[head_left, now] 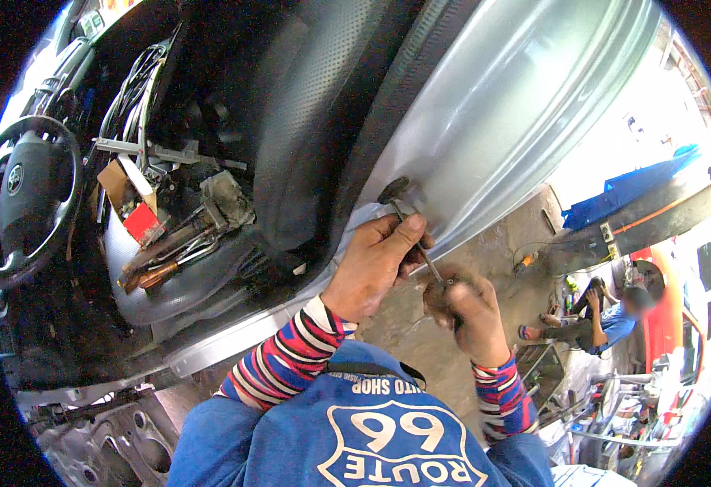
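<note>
A tool with a thin metal shaft [429, 263] slants between my two hands, in front of the silver car body panel [485, 138]. My left hand [375, 264] is closed, its thumb and fingers pinching the shaft near its upper end. Just above those fingers a dark round spot or opening [393, 190] shows in the panel. My right hand [470, 312], blurred by motion, is wrapped round the tool's lower end. The grip hides its handle, and where the tip sits is hard to make out.
On the left, the car seat [161, 300] carries a torn cardboard box [128, 195] and several hand tools, before a steering wheel [29, 203]. To the right, another person [615, 325] sits low beside a red car [665, 300]. Metal clutter [623, 422] stands lower right.
</note>
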A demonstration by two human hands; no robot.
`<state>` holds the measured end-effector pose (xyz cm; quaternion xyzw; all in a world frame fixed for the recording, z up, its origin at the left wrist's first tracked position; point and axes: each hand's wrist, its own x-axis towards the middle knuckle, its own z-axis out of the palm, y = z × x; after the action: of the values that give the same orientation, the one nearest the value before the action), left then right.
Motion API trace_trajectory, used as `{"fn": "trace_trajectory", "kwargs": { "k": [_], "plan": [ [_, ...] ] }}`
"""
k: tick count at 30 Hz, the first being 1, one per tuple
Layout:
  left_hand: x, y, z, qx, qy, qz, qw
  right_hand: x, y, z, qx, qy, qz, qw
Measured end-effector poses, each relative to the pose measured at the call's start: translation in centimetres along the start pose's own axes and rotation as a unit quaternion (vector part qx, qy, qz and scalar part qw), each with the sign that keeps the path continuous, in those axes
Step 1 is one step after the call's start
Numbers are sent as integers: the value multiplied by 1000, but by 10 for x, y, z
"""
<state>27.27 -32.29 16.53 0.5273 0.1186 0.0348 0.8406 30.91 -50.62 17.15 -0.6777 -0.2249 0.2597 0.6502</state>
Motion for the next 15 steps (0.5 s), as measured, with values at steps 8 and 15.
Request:
{"fn": "trace_trajectory", "kwargs": {
  "k": [8,15],
  "plan": [
    [6,-14,5,-70,2,-1,998,-7,24,33,621,-170,158,748],
    [6,-16,1,-73,-13,9,997,4,12,43,683,-168,133,698]
  ]
}}
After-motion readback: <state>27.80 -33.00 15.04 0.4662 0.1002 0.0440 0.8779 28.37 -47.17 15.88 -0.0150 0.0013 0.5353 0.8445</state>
